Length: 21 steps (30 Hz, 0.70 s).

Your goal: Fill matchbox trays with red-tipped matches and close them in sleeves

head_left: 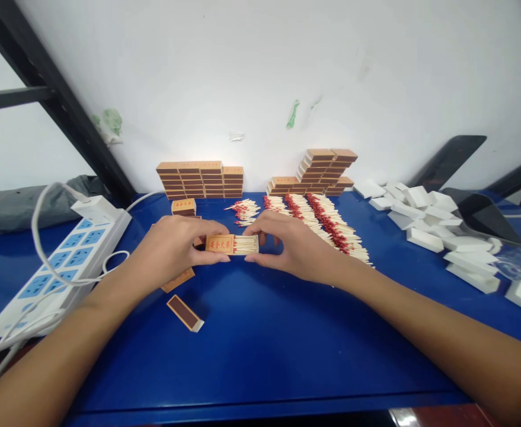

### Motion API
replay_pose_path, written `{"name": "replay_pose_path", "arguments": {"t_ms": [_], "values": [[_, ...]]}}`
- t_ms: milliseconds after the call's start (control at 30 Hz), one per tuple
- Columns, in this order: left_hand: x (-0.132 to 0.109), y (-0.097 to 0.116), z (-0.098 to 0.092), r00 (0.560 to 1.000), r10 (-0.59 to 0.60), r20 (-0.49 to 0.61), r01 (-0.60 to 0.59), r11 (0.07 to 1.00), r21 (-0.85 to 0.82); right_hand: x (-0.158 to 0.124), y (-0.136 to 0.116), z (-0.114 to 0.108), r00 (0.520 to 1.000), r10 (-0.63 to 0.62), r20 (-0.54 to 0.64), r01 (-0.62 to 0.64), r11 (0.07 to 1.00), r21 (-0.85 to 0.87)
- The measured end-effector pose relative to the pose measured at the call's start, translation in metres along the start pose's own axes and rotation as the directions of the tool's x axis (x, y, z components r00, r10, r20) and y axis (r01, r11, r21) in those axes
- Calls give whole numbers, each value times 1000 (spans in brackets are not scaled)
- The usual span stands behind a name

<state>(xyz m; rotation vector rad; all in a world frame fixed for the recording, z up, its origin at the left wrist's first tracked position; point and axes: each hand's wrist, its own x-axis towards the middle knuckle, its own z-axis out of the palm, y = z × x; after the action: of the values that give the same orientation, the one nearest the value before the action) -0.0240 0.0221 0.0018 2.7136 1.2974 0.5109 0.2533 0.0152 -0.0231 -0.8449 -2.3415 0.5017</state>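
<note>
At the left edge of the blue desk (pixel 287 356), a white power strip (pixel 56 267) is lying with its cables; I am not seeing any brand on it. Near the far edge, left of the middle, a stack of matchboxes (pixel 200 181) is standing, and a small matchbox (pixel 184 206) is showing red writing in front of it. Nearer to the front edge, a loose matchbox (pixel 184 314) is lying askew, its dark strip facing up.

The left hand (pixel 171 246) is pinching the cover (pixel 220 244) between thumb and fingers, above the middle of the desk. Red characters there are reading 安全火柴, "safety matches", the last one being a little unclear. The right hand (pixel 293 244) is pinching the outer end of the tray (pixel 256 244), which is carrying matches and sticking about half out of the cover. In my judgement, the step in hand is joining tray and cover; the next move seems to be calling for a straight, gentle push, both parts level.

Further right, match piles (pixel 335 222) are lying before a second matchbox stack (pixel 326 169), whose print is too small for reading. Towards the right edge, white empty trays (pixel 424 207) are lying heaped.
</note>
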Motion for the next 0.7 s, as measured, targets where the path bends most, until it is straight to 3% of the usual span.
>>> {"name": "replay_pose_path", "arguments": {"t_ms": [267,467,700], "values": [[-1,-1,4,993,88,-77,-90,995,-32,0,4,6,994,-34,-99,33,999,-8],[-2,0,0,997,48,-54,-49,998,-28,0,-2,3,993,56,-104,-50,997,66],[-1,2,3,994,90,-53,-92,995,-33,2,-4,8,980,128,-151,-108,985,131]]}}
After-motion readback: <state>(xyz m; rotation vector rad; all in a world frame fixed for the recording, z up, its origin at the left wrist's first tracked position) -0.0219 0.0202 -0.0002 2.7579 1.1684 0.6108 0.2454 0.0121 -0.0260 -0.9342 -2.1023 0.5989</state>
